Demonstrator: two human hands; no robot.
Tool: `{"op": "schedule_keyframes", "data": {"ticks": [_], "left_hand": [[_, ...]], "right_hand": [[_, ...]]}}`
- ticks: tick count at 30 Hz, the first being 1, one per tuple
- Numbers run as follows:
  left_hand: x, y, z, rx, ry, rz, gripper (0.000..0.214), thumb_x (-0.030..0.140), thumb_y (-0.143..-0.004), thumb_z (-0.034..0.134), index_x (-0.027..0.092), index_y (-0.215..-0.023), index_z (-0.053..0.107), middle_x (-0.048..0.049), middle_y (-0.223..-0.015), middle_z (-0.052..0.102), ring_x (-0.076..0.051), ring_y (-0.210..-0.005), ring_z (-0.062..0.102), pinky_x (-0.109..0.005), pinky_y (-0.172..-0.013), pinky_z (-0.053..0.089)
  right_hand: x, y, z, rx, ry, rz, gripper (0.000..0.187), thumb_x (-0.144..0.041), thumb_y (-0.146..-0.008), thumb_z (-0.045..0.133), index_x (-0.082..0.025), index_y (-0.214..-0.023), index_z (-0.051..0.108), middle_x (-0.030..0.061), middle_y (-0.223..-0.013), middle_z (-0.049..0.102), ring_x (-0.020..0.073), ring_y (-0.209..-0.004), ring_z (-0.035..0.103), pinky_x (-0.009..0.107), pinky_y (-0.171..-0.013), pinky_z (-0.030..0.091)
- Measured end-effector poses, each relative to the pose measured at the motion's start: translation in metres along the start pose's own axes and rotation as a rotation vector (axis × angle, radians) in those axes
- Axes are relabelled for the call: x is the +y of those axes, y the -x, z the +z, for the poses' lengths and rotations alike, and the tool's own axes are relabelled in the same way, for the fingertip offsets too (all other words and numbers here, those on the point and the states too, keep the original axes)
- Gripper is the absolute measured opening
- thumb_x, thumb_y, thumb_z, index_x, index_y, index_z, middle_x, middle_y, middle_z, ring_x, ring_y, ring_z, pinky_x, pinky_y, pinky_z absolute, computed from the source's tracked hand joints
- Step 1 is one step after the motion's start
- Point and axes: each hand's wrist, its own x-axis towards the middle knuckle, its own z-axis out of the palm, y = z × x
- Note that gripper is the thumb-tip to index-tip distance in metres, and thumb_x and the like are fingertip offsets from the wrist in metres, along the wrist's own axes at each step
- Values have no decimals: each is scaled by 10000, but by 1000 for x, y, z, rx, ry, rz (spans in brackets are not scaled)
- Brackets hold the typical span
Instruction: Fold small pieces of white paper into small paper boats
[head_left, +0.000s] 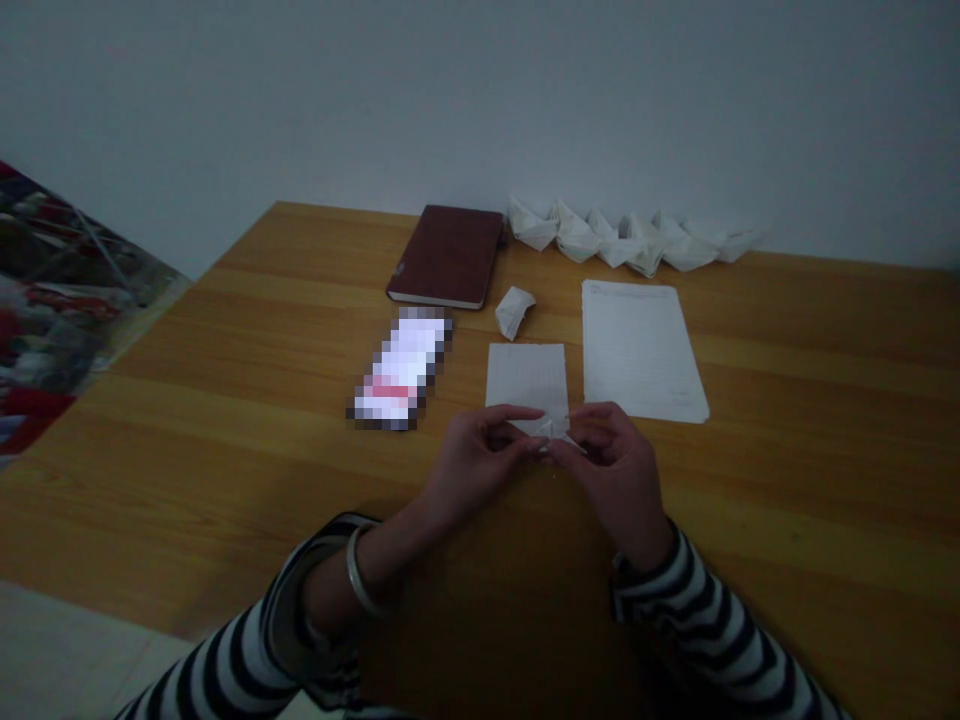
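Note:
Between my fingertips is a small piece of folded white paper (552, 430), partly hidden by the fingers. My left hand (487, 450) pinches its left side between thumb and fingers, and my right hand (615, 470) pinches the right side. Just beyond the hands lies a flat sheet of lined paper (526, 372), its near edge overlapped by the fingers. A single folded paper piece (514, 312) rests on the table behind that sheet. To the right is a stack of lined paper (641, 350).
Along the wall stands a row of several folded paper pieces (637, 240). A dark red-brown notebook (454, 255) lies at the back, with a phone (403, 368), its screen lit and blurred, in front. The wooden table (187, 400) ends at the left, where cluttered items show below.

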Motion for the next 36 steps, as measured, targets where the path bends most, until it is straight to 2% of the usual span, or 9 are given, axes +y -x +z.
{"op": "schedule_keyframes", "data": {"ticks": [4,9,12,15,18,23,27,32,36], "left_hand": [[-2,-1,0,-36,20,7,301,241,-770,753,112,-1036,692,-64,-736,755,-157,-701,716,-228,-657,545],[-1,-1,-1,-162,-56,14,211,299,-850,670,101,-781,692,-34,-657,682,-104,-586,607,-195,-563,463],[1,1,-1,-109,-181,67,284,329,-881,630,105,-710,671,-13,-599,618,-94,-541,521,-190,-497,387],[0,2,-3,-51,-339,189,255,316,-874,643,114,-721,675,-17,-625,620,-109,-587,517,-202,-523,387],[-4,0,-5,-78,-386,242,264,328,-903,606,119,-753,669,-16,-646,623,-109,-588,521,-208,-533,393],[-7,-1,-10,-85,-415,364,314,253,-947,543,174,-1244,606,-46,-841,705,-148,-739,629,-261,-680,484],[-6,0,-11,-93,-600,464,273,247,-925,590,161,-1163,690,-71,-854,709,-160,-736,622,-278,-672,465],[-6,-1,-11,-202,-486,397,250,295,-943,570,159,-1099,709,-60,-857,702,-155,-757,617,-269,-678,458],[-4,-3,-12,-284,-466,374,257,328,-951,554,147,-1046,710,-53,-858,666,-152,-771,591,-262,-683,444]], "right_hand": [[2,3,2,20,42,-95,305,-209,-743,745,-240,-933,509,-65,-680,638,125,-622,666,234,-588,548],[3,5,3,-55,72,-131,345,-191,-782,707,-251,-1033,478,-86,-646,582,114,-588,614,234,-586,511],[5,6,4,-111,89,-116,349,-216,-806,694,-256,-1087,491,-65,-708,591,121,-648,608,245,-618,496],[6,6,6,-122,157,-136,329,-214,-807,693,-254,-1089,527,-65,-696,561,123,-673,584,248,-640,475],[4,5,5,-142,86,-96,341,-230,-816,683,-249,-1114,518,-64,-675,577,126,-648,582,247,-615,473],[3,2,2,-130,-57,-32,337,-259,-842,661,-239,-1138,502,-32,-709,665,117,-576,572,235,-553,478],[4,2,0,-114,1,-112,315,-286,-860,657,-259,-1149,537,-6,-834,665,128,-660,603,254,-611,511],[5,4,-4,-152,214,-229,354,-360,-866,669,-265,-1192,569,42,-1007,664,174,-819,631,323,-736,533],[6,4,-7,-202,357,-278,363,-388,-946,543,-242,-1278,552,56,-965,692,183,-775,632,350,-730,523]]}}
